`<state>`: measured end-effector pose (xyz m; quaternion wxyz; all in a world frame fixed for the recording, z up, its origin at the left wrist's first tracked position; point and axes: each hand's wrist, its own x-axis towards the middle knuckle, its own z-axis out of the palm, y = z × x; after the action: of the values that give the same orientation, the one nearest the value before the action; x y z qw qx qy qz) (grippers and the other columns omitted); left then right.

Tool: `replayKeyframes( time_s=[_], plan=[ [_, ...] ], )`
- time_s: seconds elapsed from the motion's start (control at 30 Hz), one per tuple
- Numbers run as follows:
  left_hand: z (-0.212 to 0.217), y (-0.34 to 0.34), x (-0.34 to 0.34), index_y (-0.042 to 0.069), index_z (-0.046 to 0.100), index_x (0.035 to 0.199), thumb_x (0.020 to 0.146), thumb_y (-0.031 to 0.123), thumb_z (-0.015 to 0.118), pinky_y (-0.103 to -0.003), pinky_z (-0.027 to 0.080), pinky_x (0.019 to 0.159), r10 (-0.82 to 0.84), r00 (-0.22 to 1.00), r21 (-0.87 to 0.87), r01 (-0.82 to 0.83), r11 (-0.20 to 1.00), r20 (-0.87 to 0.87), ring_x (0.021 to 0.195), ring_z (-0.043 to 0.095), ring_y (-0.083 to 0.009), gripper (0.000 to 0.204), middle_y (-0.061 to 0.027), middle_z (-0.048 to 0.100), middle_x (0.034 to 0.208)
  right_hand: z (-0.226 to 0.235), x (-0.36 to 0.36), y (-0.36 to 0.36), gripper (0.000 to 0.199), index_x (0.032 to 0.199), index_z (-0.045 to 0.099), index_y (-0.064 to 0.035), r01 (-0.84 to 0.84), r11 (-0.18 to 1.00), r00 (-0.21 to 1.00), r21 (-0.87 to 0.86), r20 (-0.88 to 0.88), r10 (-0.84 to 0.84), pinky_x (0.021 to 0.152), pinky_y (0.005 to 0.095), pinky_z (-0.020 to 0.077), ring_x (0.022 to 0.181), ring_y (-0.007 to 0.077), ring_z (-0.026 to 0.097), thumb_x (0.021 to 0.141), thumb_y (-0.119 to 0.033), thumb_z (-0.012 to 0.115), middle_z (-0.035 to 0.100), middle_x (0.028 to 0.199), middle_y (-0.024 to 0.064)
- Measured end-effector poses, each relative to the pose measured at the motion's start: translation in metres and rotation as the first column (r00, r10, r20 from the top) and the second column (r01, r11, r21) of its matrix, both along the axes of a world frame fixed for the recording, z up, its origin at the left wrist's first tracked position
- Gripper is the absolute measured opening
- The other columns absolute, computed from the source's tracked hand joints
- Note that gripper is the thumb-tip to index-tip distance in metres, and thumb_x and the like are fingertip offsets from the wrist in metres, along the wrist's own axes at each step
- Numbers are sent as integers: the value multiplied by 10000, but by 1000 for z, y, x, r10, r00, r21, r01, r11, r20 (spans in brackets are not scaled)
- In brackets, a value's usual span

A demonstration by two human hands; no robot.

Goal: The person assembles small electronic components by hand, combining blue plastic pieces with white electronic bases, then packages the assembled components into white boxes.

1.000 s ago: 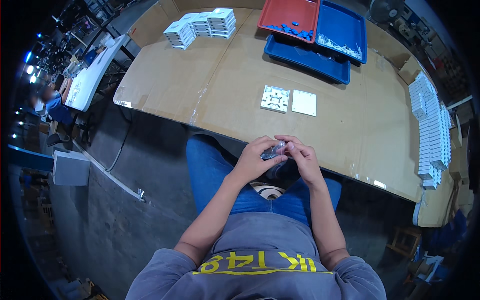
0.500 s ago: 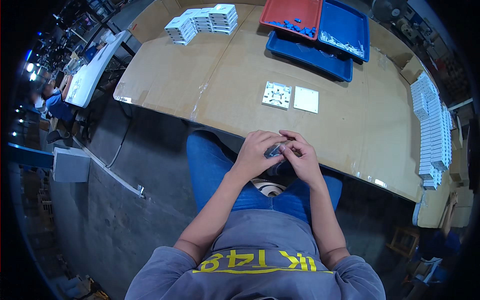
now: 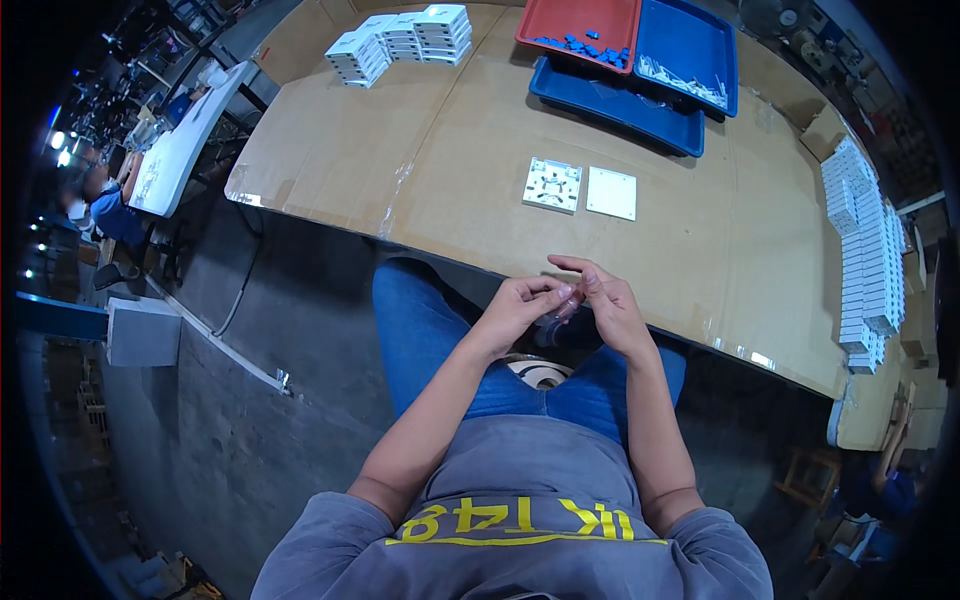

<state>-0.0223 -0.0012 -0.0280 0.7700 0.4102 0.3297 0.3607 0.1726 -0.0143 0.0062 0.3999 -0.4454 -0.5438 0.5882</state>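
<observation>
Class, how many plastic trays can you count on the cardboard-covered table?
3: a red tray at the far edge, a blue tray beside it, and another blue tray partly under them; more may be hidden.

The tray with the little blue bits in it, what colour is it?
Red. The tray shows in the head view, at the far edge of the table, next to the blue trays.

Head-worn fisheye, steeply downward, close

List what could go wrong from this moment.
Both hands, left and right, pinch a small clear part over the lap, past the table's edge; if it slips, it probably drops to the floor. The roll of tape resting between the thighs might slide off too.
</observation>
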Motion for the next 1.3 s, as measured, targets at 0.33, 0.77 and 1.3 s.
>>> replayKeyframes(
  time_s=[0.33, 0.77, 1.3],
  plan=[
    [-1, 1, -4, -9, 714, 1124, 1081, 346, 599, -302, 571, 845, -117, 990, -155, 128, 980, 77, 896, 705, -161, 375, -56, 715, 966, 4, 10, 16, 642, 1378, 607, 68, -310, 942, 951, -129, -31, 308, 891, 331, 553, 923, 199, 706, 1123, -491, 420, 743, 1046, 148],
    [-3, 11, 0, -6, 665, 1247, 1116, 364, 517, -309, 590, 832, -81, 995, -247, 92, 965, 58, 907, 711, -164, 420, -68, 717, 1032, 7, 7, 28, 553, 1246, 666, 50, -255, 966, 943, 36, 228, 240, 800, 325, 565, 817, 166, 680, 1121, -449, 464, 743, 993, 128],
    [-26, 86, 25, 29, 539, 1411, 1125, 445, 435, -359, 578, 808, -120, 868, -300, 292, 908, 482, 873, 663, -185, 516, -79, 675, 1094, 50, 122, 135, 356, 1114, 773, 8, 153, 969, 952, 195, 233, -198, 927, 335, 540, 1025, 179, 707, 1101, -273, 555, 774, 1112, 87]
  ],
)
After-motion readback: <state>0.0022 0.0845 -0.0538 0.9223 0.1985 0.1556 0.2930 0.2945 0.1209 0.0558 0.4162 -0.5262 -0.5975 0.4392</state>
